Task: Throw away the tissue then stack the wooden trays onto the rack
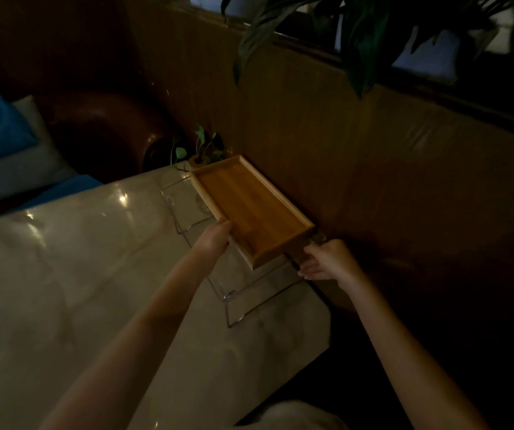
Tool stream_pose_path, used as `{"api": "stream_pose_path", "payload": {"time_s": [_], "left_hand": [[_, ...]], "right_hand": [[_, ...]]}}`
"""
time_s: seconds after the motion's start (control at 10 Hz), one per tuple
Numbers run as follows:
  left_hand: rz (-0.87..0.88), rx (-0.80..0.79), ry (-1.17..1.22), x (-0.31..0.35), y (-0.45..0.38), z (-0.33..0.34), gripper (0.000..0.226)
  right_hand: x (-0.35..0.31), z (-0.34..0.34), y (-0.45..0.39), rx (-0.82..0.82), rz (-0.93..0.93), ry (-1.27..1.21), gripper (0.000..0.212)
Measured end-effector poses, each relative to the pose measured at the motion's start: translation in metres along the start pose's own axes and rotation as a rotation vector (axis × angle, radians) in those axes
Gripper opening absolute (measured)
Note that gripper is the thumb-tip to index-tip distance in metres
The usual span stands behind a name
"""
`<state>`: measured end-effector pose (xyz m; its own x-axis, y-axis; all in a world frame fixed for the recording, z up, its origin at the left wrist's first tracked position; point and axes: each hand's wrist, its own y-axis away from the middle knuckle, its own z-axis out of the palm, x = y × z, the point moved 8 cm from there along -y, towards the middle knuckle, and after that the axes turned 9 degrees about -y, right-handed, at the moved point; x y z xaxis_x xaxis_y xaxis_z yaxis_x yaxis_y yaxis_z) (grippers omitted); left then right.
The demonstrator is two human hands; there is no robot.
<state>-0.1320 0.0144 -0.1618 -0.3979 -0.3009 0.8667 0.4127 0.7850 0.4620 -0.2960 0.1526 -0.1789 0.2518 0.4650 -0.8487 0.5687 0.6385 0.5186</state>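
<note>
Single view only, head-mounted, wide-angle. Looks forward and steeply down over both forearms toward far right corner of table (63, 274). Close range: hands land mid-frame, left hand (215, 237) and right hand (327, 259) at near end of wooden tray (249, 206) over wire rack (234, 293). Wall panel (358, 144) runs diagonally across upper frame; plant leaves (327, 32) hang in at top. Dim lighting, edges bowed by lens. No second view for overlap.
</note>
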Motion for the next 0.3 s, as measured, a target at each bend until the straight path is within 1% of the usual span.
{"api": "stream_pose_path", "payload": {"time_s": [0.1, 0.2, 0.3], "left_hand": [[-0.010, -0.063, -0.144, 0.001, 0.005, -0.011, 0.035], [0.021, -0.173, -0.340, 0.012, 0.019, -0.026, 0.030], [0.057, -0.231, -0.538, 0.031, 0.039, -0.050, 0.040]], "right_hand": [[-0.026, 0.005, 0.007, 0.001, -0.036, 0.523, 0.027], [-0.060, 0.032, 0.020, -0.032, -0.122, 0.931, 0.027], [-0.103, 0.078, 0.038, -0.142, -0.256, 1.090, 0.029]]}}
